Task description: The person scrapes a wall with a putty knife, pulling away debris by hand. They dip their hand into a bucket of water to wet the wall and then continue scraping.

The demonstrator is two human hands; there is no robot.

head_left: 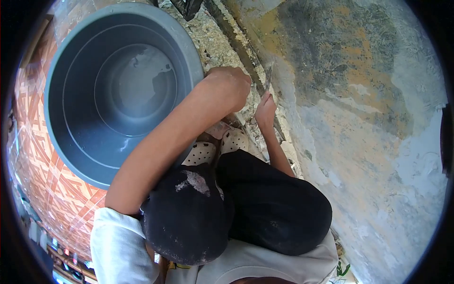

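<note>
My feed shows a patchy wall (350, 118) filling the right side and a gray basin (64, 104) opposite. The left hand (232, 87) looks curled; I can't tell on what. The right hand (266, 112) pinches 1 thin metal blade (269, 78) beside the wall's lower edge; I'd keep strokes short, low-angled. I read 0 labels.

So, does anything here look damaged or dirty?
Yes: the grey surface at picture right is blotched dark and ochre, its finish uneven, and the left knee of the black trousers carries a pale smudge.
</note>
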